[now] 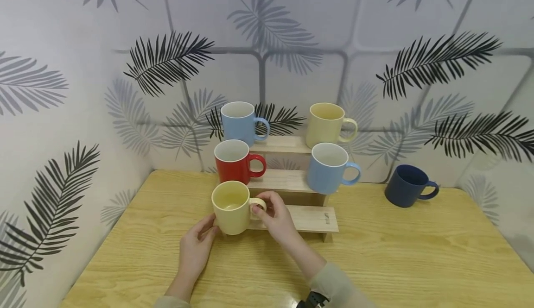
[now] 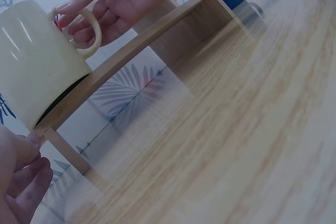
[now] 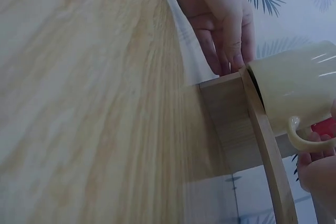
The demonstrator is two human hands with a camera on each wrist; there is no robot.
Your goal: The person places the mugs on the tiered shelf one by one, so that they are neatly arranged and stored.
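A pale yellow mug [image 1: 231, 213] stands upright at the left end of the lowest step of a wooden tiered rack [image 1: 313, 217]. My right hand [image 1: 277, 217] pinches its handle between thumb and fingers, seen also in the left wrist view. My left hand [image 1: 196, 248] holds the left end of that step, its thumb [image 2: 29, 142] against the corner beside the mug's base. Behind the yellow mug, a red mug [image 1: 232, 164] stands on the middle step, with a light blue mug [image 1: 327, 171] to its right.
On the top step stand another light blue mug [image 1: 238, 125] and another pale yellow mug [image 1: 324, 127]. A dark blue mug [image 1: 404, 188] is on the wooden table [image 1: 417, 252], right of the rack. The patterned wall [image 1: 292, 21] rises close behind.
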